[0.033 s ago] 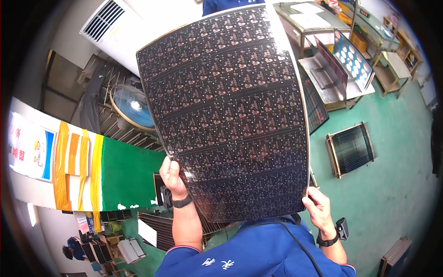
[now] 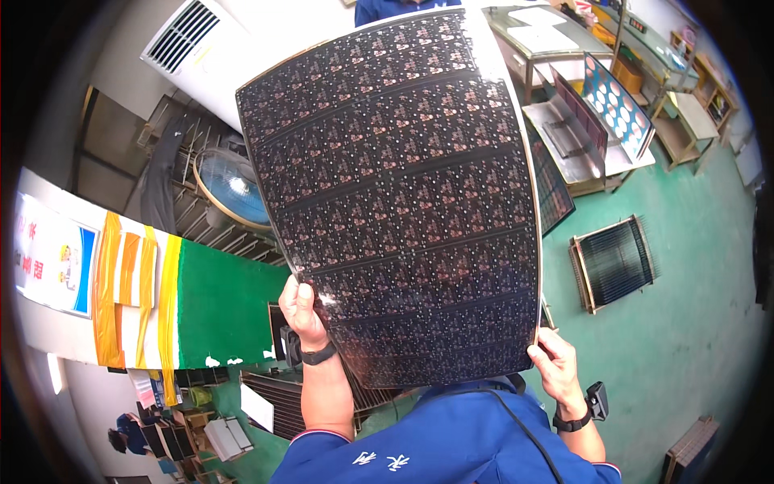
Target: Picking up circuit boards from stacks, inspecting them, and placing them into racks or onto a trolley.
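A fan (image 2: 232,187) left, slatted rack (image 2: 614,264) and desk (image 2: 574,27) right — between them a dark patterned sheet (image 2: 395,202) blocks the view, left hand (image 2: 303,313) and right hand (image 2: 555,359) clamping its edges; green floor (image 2: 645,355) below.

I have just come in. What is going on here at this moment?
A person in a blue shirt is holding up a large dark patterned sheet. The left hand grips its left edge, low down; the right hand grips near its lower right corner. Beyond the top edge, another person in blue is partly visible. A rack stands to the right on the green floor.
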Demonstrator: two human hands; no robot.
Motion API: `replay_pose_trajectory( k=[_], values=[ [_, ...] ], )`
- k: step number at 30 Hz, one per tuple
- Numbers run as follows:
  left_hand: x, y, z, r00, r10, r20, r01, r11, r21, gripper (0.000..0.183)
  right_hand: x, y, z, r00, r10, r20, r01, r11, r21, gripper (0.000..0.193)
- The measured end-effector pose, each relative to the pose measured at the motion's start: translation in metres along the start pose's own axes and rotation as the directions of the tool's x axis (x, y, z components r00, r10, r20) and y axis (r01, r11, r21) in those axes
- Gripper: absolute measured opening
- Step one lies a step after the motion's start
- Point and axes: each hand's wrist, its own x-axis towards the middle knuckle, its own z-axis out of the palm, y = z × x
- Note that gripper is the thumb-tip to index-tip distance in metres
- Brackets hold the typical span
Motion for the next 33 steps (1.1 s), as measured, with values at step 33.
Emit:
replay_pose_trajectory(
  k=[33],
  values=[
    [0.005, 0.015, -0.003, 0.999, 0.025, 0.043, -0.025, 1.0, 0.017, 0.04, 0.006, 0.004, 0.002, 0.999, -0.053, 0.004, 0.053, 0.999, -0.008, 0.023]
  ],
)
